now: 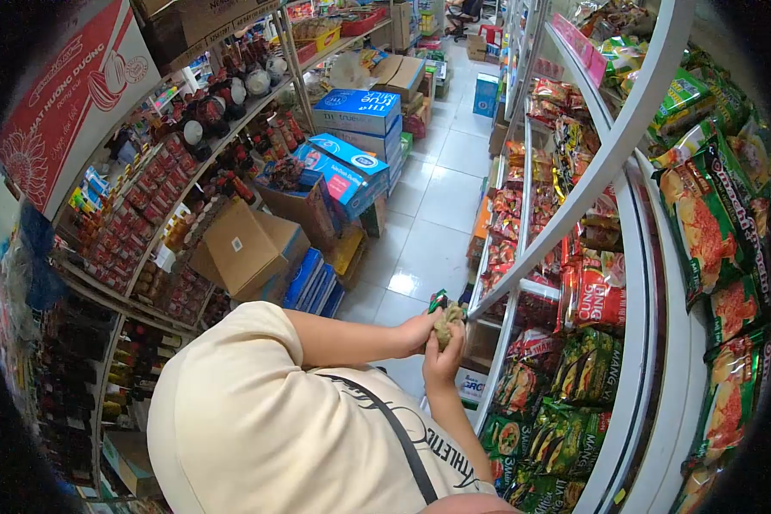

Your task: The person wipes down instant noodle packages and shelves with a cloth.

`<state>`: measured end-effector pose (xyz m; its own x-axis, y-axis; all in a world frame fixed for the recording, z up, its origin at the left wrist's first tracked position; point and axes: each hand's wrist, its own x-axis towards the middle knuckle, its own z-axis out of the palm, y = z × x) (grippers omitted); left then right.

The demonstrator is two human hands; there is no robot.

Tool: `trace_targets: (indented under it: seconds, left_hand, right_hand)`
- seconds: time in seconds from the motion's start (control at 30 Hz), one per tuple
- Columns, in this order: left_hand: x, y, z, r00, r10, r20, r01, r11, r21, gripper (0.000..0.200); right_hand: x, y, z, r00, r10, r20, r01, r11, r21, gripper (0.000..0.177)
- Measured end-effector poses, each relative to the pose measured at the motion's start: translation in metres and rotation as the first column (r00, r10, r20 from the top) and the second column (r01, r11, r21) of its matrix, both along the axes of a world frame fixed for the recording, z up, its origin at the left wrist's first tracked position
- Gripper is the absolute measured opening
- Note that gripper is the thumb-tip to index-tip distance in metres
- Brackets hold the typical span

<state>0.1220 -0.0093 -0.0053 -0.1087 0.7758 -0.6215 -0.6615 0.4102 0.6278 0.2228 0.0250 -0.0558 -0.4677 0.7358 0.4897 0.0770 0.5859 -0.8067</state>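
Both hands meet in front of my body, over the aisle beside the right-hand shelf. My left hand (415,333) is closed around a small packet (438,301), whose green, dark and red end pokes out past the fingers. The fingers of my right hand (444,358) are closed on a crumpled olive-beige cloth (447,324), pressed against the packet. Most of the packet is hidden by the hands and cloth. Close by on the right, green noodle packets (584,368) and red noodle packets (600,295) fill the shelf.
White shelf frames (608,163) rise close on my right, with more noodle packets (702,223) on top. An opened cardboard box (240,244) and blue milk cartons (355,111) line the left side. A tiled aisle (433,197) runs ahead. Bottles and jars (231,98) stand on left shelves.
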Motion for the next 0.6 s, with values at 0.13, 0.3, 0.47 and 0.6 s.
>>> trace_targets:
  seconds: [0.13, 0.3, 0.47, 0.6]
  left_hand:
    - [0.011, -0.001, -0.016, 0.997, -0.061, 0.048, 0.063, 0.998, -0.026, 0.045]
    - [0.018, -0.012, -0.040, 0.921, -0.297, -0.253, 0.323, 0.944, 0.068, 0.049]
    - [0.011, 0.007, 0.010, 0.991, -0.101, -0.086, 0.098, 0.994, -0.038, 0.044]
    - [0.010, -0.001, -0.008, 0.998, -0.052, 0.047, 0.052, 0.999, 0.017, 0.045]
  right_hand:
    - [0.004, 0.023, 0.005, 0.988, -0.135, 0.068, 0.138, 0.990, -0.032, 0.032]
    - [0.013, 0.048, 0.006, 0.958, -0.286, -0.029, 0.240, 0.853, -0.464, 0.029]
    - [0.003, 0.016, 0.006, 0.998, -0.053, -0.022, 0.048, 0.980, -0.192, 0.032]
    - [0.007, 0.023, 0.004, 0.996, -0.054, 0.066, 0.055, 0.998, -0.010, 0.032]
